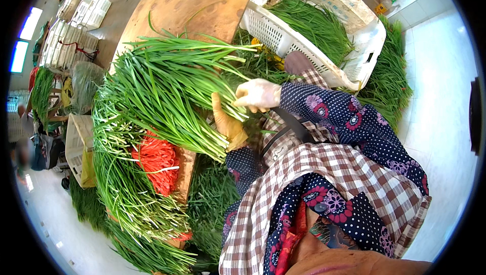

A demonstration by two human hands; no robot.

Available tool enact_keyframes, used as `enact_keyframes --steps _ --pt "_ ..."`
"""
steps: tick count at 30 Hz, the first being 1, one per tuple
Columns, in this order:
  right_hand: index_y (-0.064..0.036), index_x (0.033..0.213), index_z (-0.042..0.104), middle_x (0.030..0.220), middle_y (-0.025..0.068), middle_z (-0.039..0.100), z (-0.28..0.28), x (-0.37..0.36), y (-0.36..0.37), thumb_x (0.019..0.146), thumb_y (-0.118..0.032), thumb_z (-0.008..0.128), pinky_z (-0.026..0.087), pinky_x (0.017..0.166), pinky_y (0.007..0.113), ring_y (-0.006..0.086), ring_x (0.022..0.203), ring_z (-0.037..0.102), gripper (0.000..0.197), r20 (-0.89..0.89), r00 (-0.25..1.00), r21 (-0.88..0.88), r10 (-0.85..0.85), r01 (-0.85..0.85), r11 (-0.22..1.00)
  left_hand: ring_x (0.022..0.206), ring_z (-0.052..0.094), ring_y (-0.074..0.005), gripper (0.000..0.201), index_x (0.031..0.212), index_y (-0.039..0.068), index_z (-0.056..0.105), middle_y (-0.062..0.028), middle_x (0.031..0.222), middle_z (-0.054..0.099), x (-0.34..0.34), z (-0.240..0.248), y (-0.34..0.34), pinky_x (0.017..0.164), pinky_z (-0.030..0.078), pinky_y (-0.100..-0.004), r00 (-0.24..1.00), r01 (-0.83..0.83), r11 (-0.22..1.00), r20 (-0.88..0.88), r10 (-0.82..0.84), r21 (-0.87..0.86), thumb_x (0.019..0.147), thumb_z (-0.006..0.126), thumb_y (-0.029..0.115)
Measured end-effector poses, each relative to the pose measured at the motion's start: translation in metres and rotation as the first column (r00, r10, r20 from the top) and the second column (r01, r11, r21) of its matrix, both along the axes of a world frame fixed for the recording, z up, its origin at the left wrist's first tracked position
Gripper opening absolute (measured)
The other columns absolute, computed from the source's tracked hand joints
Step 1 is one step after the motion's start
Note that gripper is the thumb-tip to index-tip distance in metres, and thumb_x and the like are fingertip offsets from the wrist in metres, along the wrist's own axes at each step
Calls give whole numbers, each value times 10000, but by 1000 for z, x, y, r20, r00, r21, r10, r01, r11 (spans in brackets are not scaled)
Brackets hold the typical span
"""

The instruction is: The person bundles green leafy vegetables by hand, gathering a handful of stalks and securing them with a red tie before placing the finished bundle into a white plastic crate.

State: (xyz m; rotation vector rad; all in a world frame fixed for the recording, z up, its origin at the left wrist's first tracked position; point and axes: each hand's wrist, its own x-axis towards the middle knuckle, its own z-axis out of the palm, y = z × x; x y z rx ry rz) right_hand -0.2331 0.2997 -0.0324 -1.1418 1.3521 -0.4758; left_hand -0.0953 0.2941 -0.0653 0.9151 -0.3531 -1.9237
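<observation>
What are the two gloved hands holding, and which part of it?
Both hold one bunch of long green stalks. The left hand grips near the cut bottom ends, and the right hand clasps the stalks just above it.

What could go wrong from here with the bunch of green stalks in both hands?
1. The bunch of green stalks is gripped only near its cut ends by the left hand and right hand; the long free end fans out, so stalks could slip loose.
2. Sweeping it sideways may snag the red ties or disturb the stacked bundles on the wooden table.
3. The white crate sits tilted beside the table and might shift if bumped.
</observation>
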Motion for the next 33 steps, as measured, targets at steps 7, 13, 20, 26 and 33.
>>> enact_keyframes --steps 7,13,20,26,33 --pt "-31 821 603 516 37 547 -8 -8 11 854 -287 544 388 389 246 95 408 493 265 79 996 -95 -42 49 994 572 582 -150 222 888 48 593 -51 740 616 -3 -3 0 491 477 -242 991 -48 999 125 47 4 816 606 257" --pt "-74 791 620 545 50 550 -8 -13 7 833 -210 567 405 440 272 151 463 529 151 -113 971 -391 -212 153 908 590 574 -144 216 885 45 593 -40 725 606 1 -5 -2 526 477 -239 992 -60 996 113 52 72 819 592 250" --pt "-83 691 550 578 133 537 -19 17 -2 813 -324 542 440 545 406 324 564 558 270 -547 829 -503 117 -437 746 807 597 -231 446 1113 11 505 -103 918 608 -2 -4 1 748 498 -311 995 -99 991 10 99 86 824 611 334" --pt "-93 740 589 631 105 591 -11 9 13 810 -303 548 453 555 396 293 619 588 226 -465 872 -530 155 -414 740 669 578 -136 221 989 15 558 -67 863 617 3 -20 -9 602 503 -266 994 -88 988 58 97 -130 808 592 137" --pt "5 921 612 551 30 549 7 -10 -4 833 -282 566 395 392 222 75 405 480 303 -58 969 -128 -241 233 964 640 571 -136 218 945 19 557 -57 793 608 -6 2 -3 555 489 -250 997 -58 998 -44 59 17 829 551 203"
